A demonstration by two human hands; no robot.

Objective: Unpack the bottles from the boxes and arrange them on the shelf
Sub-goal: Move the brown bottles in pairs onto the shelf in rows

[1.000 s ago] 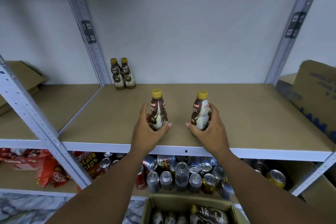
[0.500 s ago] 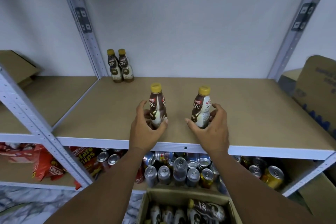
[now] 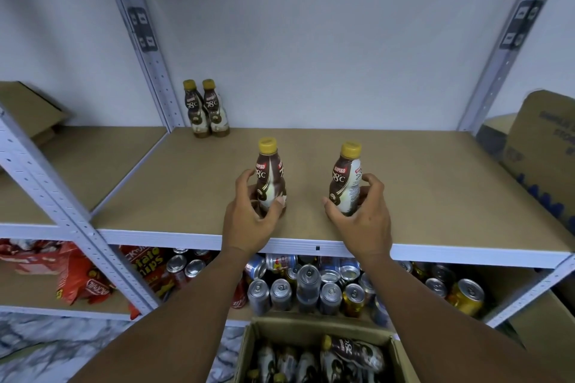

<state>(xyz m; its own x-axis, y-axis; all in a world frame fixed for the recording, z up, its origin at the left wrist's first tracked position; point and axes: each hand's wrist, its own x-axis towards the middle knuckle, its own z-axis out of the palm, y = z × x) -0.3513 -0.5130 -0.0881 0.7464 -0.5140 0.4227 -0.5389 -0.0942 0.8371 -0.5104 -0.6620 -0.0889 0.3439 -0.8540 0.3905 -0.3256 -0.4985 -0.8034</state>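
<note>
Left hand [image 3: 249, 221]: fingers [image 3: 245, 176] curled round the lower body of the left bottle [image 3: 270, 176].
Right hand [image 3: 364, 221]: fingers clasping the right bottle [image 3: 346, 183] low down.
Bottle axis: both stand upright on the shelf [image 3: 435, 190], with their yellow caps pointing up above the fingers.
Beyond the fingers: two more bottles [image 3: 206, 110], upright and touching, at the back left.
Below the wrists: open box [image 3: 314, 328] with bottles lying inside.

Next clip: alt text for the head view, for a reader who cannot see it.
The left hand and right hand each grip an upright yellow-capped bottle, the left bottle and right bottle, near the front of a brown shelf. A pair of bottles stands at the back left; cans crowd the level below, above an open box of bottles.
</note>
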